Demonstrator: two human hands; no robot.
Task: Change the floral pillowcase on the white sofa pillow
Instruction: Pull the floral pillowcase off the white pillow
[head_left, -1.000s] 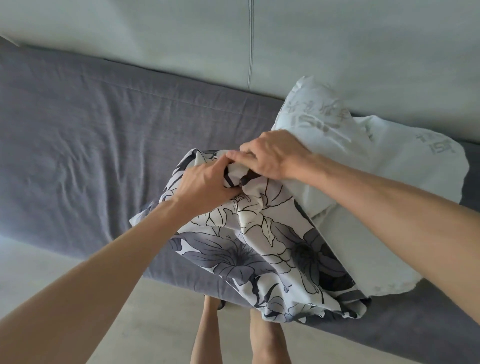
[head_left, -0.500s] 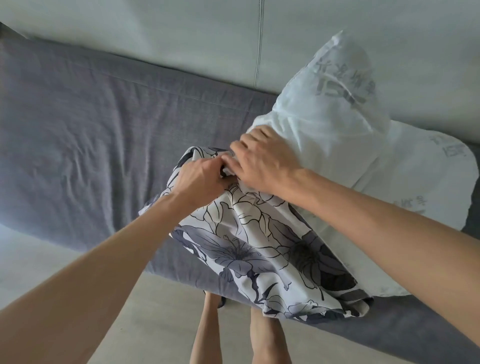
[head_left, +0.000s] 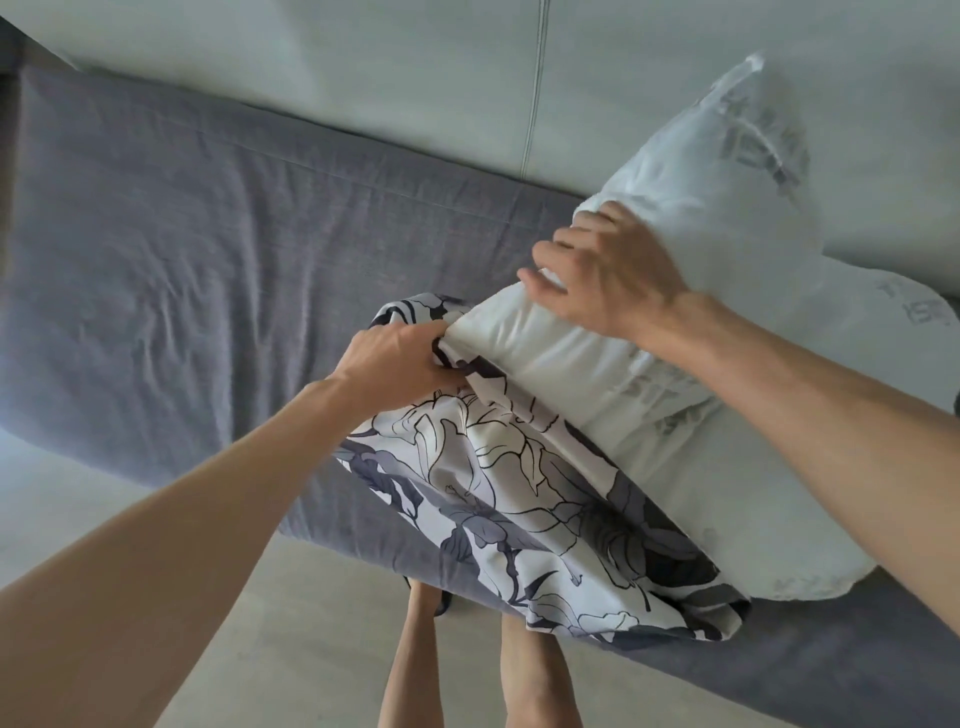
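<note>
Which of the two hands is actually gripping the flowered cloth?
The left hand, fingers bunched on the grey-and-white floral pillowcase. The right hand lies spread on the white pillow.

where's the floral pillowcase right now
In the head view the floral pillowcase lies centre-low on the grey sofa seat, its upper edge gripped by the left hand, with the white pillow against its right side.

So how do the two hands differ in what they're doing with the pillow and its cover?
The left hand is curled tight, gripping the edge of the floral pillowcase; the right hand has its fingers spread and lies on the white pillow. The left hand sits lower and nearer the sofa seat; the right hand is higher, on the raised end of the pillow. Both are bare and work where pillow and pillowcase meet.
</note>
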